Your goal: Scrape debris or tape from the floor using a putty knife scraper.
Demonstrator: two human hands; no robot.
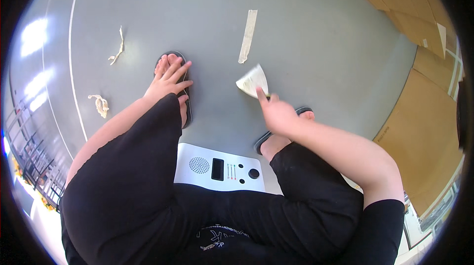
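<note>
While the right hand point(277, 114) grips a scraper point(253, 81), index finger extended toward its blade, the head view shows a cream strip point(248, 37) just ahead of that blade, apart from it, its long axis running away from the person. The left hand point(167, 86), fingers spread over a sandalled foot point(185, 109), is farther from it. The blade is fan-shaped and whitish; the strip looks flat, papery; the grey floor point(316, 52) is smooth.
</note>
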